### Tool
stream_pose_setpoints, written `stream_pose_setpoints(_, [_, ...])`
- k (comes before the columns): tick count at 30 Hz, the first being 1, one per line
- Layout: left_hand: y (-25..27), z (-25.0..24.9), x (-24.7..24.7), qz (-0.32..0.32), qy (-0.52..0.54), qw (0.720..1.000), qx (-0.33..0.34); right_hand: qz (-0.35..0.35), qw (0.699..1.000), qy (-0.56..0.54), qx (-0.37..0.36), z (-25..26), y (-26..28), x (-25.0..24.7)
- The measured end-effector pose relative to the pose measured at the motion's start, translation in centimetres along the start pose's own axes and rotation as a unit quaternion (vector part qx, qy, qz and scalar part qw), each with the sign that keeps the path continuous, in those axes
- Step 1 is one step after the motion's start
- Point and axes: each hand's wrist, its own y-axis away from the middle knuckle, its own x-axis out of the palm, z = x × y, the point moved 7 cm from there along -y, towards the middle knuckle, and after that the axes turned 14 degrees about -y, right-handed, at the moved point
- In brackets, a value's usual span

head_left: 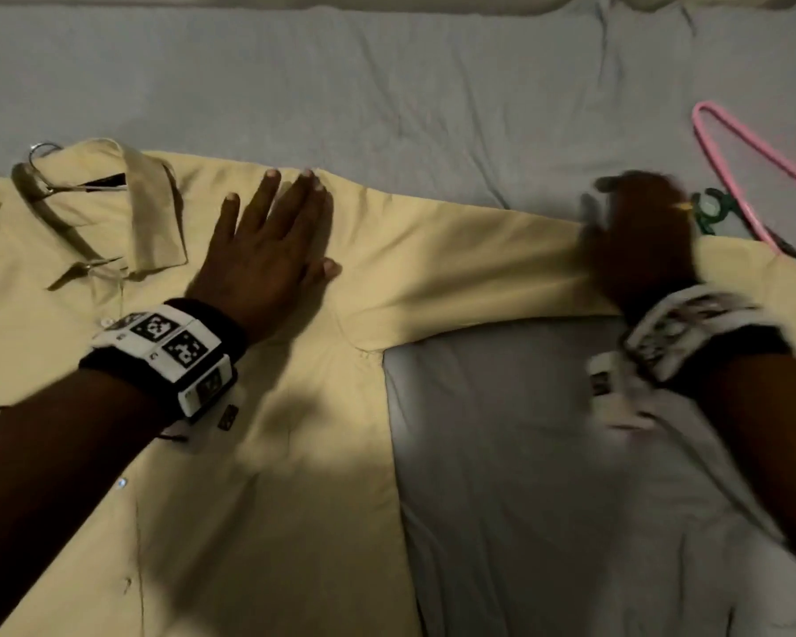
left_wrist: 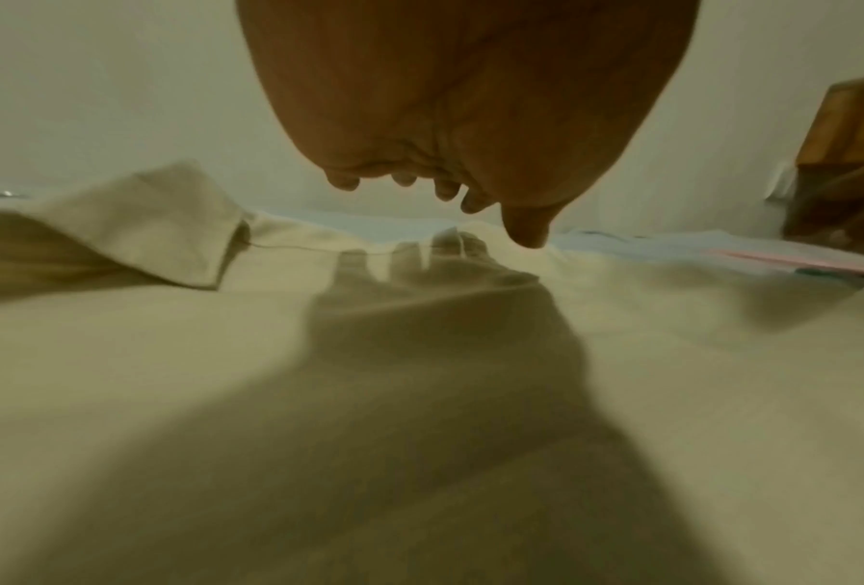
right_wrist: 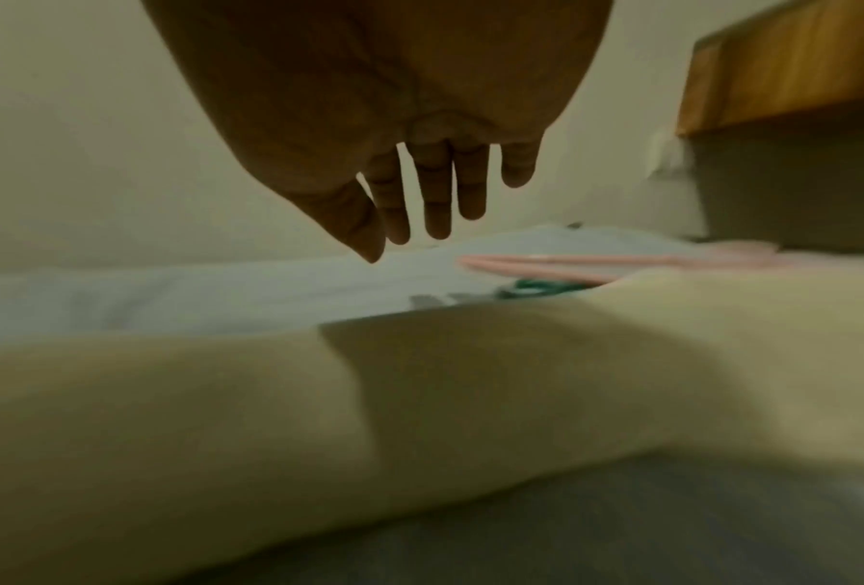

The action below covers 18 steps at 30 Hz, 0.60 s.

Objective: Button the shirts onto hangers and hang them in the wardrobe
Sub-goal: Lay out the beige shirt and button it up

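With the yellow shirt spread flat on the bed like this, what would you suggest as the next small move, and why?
Probably fasten the collar button: the yellow shirt already has a hanger hook at its collar, which lies open, while the left hand and right hand are flat over shoulder and sleeve.

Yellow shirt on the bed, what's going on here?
A person has the yellow shirt laid flat on the grey bed sheet, a metal hanger hook sticking out at the collar. The left hand is spread open over the shoulder, and the right hand, blurred with motion, is open over the outstretched sleeve. It looks like smoothing. A pink hanger and a green one lie by the sleeve's end. No wardrobe is in view.
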Motion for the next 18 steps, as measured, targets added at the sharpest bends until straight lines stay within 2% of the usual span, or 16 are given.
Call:
stream_pose_setpoints(2, [0.2, -1.7, 0.9, 0.041, 0.008, 0.999, 0.014, 0.098, 0.992, -0.070, -0.037, 11.7, 2.4, 4.2])
stream_pose_setpoints(3, [0.3, -2.2, 1.5, 0.058, 0.002, 0.998, 0.026, 0.151, 0.986, -0.063, -0.044, 16.7, 4.1, 6.3])
stream_pose_setpoints(4, [0.3, -2.5, 1.8, 0.068, -0.014, 0.997, 0.040, 0.186, 0.978, -0.059, -0.072, 19.4, 5.3, 8.4])
stream_pose_setpoints(6, [0.0, -2.7, 2.3, 0.076, -0.052, 0.994, 0.062, 0.192, 0.977, -0.049, -0.076, 21.5, 6.7, 10.5])
stream_pose_setpoints(8, [-0.7, -1.8, 2.5, 0.097, -0.066, 0.992, 0.051, 0.184, 0.980, -0.032, -0.070, 19.5, 7.4, 11.1])
stream_pose_setpoints(10, [-1.4, -1.2, 2.5, 0.122, -0.043, 0.991, 0.036, 0.175, 0.984, -0.004, -0.037, 14.3, 8.0, 10.0])
stream_pose_setpoints(14, [-2.2, -1.2, 2.1, 0.134, -0.014, 0.991, 0.018, 0.115, 0.986, 0.042, 0.111, 0.3, 9.0, 5.4])
stream_pose_setpoints(16, [-2.7, -1.2, 1.8, 0.143, -0.006, 0.990, 0.007, 0.129, 0.979, 0.049, 0.150, -4.7, 9.6, 3.4])
stream_pose_setpoints(18, [-3.2, -1.3, 1.6, 0.149, 0.002, 0.989, -0.001, 0.150, 0.974, 0.067, 0.157, -6.3, 9.3, 2.4])
